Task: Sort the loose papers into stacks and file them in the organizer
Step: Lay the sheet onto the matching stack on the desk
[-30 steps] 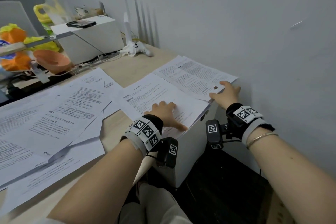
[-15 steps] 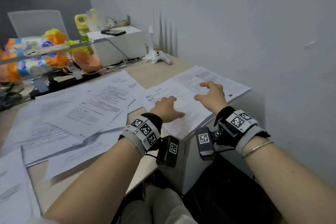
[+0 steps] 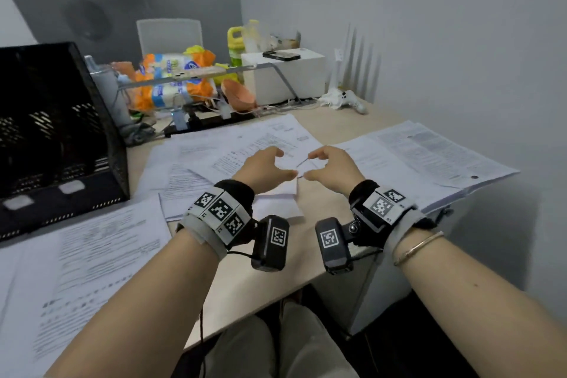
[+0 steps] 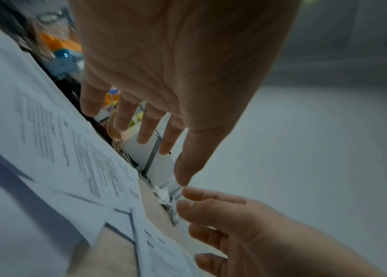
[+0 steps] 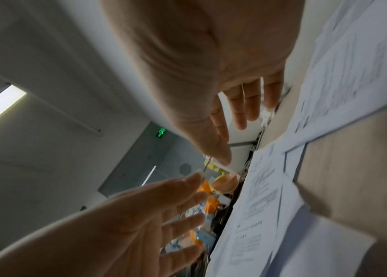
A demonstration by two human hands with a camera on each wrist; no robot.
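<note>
Starting at the far left of the head view: black mesh organizer (image 3: 58, 132) sits there, slots look unfilled, so filing hasn't begun, I reckon. Loose papers (image 3: 101, 255) lie fanned across the desk (image 3: 325, 202) from lower left thru centre, overlapping, nothing squared up. Centre frame now: left hand (image 3: 265, 167) hovers above the sheets, fingers relaxed & spread, holding nothing. Just beside it, right hand (image 3: 333, 167), same pose, empty, fingertips nearly meeting the left's. Wrist views confirm both palms clear of the paper. Right of that, another batch of printed sheets (image 3: 429, 156) lies overhanging the desk's right edge by the wall. Step in hand: the sorting, prob. picking the next sheet. Next move needs fingers down on one top sheet, w/ a slide to free it from its neighbours.
</note>
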